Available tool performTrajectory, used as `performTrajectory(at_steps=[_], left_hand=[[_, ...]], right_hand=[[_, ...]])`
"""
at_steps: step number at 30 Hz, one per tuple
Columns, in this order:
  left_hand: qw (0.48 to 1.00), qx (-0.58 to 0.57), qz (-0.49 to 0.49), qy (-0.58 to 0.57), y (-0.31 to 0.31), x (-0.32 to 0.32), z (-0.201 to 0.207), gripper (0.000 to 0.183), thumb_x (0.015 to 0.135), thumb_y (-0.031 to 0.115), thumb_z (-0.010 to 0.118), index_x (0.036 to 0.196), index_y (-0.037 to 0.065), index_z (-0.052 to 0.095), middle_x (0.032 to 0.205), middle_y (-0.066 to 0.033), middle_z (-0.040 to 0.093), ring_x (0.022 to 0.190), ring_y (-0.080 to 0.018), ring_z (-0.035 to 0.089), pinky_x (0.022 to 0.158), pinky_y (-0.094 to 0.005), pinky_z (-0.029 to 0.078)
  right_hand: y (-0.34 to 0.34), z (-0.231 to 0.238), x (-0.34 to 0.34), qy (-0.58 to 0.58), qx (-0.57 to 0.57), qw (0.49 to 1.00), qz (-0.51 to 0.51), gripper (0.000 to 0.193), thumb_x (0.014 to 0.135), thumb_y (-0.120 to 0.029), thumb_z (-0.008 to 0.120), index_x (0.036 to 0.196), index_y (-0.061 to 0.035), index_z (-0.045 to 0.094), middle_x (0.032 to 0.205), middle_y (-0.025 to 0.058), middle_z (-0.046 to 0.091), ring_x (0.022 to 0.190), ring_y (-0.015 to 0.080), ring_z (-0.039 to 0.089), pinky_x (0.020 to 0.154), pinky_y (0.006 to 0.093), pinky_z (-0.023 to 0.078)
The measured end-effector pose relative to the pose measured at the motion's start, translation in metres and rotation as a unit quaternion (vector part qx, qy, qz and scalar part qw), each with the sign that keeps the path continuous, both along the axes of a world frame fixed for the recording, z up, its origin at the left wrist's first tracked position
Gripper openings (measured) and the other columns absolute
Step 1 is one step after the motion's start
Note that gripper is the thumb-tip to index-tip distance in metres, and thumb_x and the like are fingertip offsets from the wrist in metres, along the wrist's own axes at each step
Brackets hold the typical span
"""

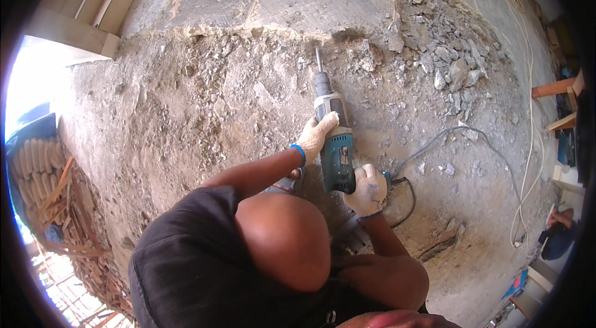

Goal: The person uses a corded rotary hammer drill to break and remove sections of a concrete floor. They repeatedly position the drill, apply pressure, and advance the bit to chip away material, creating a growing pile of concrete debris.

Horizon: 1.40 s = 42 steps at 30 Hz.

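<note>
Well, left hand (gloved) grips front half of teal drill, right hand rear.

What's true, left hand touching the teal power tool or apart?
Touching: the head view shows the left hand gripping the teal power tool near its front.

Building site, rubble, power tool

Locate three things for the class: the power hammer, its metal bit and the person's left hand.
Power hammer [338, 160], head view: middle of its teal housing.
Metal bit [319, 60], head view: its exposed shaft.
Left hand [315, 134], head view: middle of the gloved hand.
</note>
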<state>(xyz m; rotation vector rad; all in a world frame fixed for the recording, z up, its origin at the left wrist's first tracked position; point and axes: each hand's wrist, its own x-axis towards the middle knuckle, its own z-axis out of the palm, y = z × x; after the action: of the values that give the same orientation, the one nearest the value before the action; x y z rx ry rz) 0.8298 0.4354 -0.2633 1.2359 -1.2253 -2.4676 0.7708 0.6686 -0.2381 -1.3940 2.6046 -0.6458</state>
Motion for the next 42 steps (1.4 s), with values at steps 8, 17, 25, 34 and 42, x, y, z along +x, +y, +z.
performTrajectory(at_steps=[8,17,25,34,42], left_hand=[[0.999,-0.021,0.017,-0.031,-0.003,-0.002,-0.004,0.08,0.104,0.058,0.083,0.151,-0.002,0.059,0.133,-0.0154,0.076,0.114,-0.0238,0.076,0.102,-0.044,0.061],[1.0,-0.016,-0.006,0.012,-0.007,0.0,0.001,0.08,0.104,0.058,0.083,0.152,-0.001,0.06,0.133,-0.0142,0.075,0.118,-0.023,0.075,0.102,-0.0445,0.061],[1.0,-0.001,-0.002,0.023,-0.008,0.0,0.001,0.084,0.102,0.059,0.084,0.152,-0.003,0.059,0.135,-0.0148,0.075,0.117,-0.0242,0.076,0.102,-0.0437,0.061],[1.0,-0.015,-0.013,0.008,-0.015,-0.005,-0.008,0.082,0.101,0.06,0.085,0.149,-0.003,0.06,0.132,-0.0142,0.075,0.114,-0.0242,0.076,0.1,-0.0432,0.062],[1.0,-0.015,-0.019,0.002,-0.014,-0.002,-0.007,0.079,0.102,0.06,0.084,0.148,-0.001,0.063,0.131,-0.013,0.076,0.113,-0.0229,0.076,0.098,-0.0426,0.061]], right_hand=[[-0.004,0.007,0.001,0.001,0.02,1.0,-0.001,0.023,0.083,-0.031,0.083,0.081,-0.011,0.072,0.091,0.0137,0.065,0.079,0.0398,0.069,0.074,0.054,0.054],[-0.005,0.007,0.001,0.005,0.003,1.0,0.001,0.026,0.078,-0.029,0.09,0.084,-0.0118,0.07,0.094,0.0125,0.065,0.081,0.0403,0.07,0.073,0.0534,0.055],[-0.006,0.01,0.0,-0.002,0.003,1.0,0.008,0.022,0.08,-0.027,0.086,0.084,-0.0109,0.072,0.093,0.013,0.066,0.082,0.0396,0.071,0.074,0.0527,0.055],[-0.011,0.007,-0.003,0.0,0.001,1.0,0.008,0.026,0.076,-0.025,0.09,0.082,-0.0105,0.07,0.093,0.0132,0.066,0.084,0.04,0.071,0.075,0.0527,0.056],[-0.011,0.004,-0.001,-0.004,-0.004,1.0,0.001,0.028,0.076,-0.027,0.091,0.08,-0.0101,0.069,0.09,0.0132,0.066,0.083,0.0397,0.071,0.075,0.0529,0.056]])
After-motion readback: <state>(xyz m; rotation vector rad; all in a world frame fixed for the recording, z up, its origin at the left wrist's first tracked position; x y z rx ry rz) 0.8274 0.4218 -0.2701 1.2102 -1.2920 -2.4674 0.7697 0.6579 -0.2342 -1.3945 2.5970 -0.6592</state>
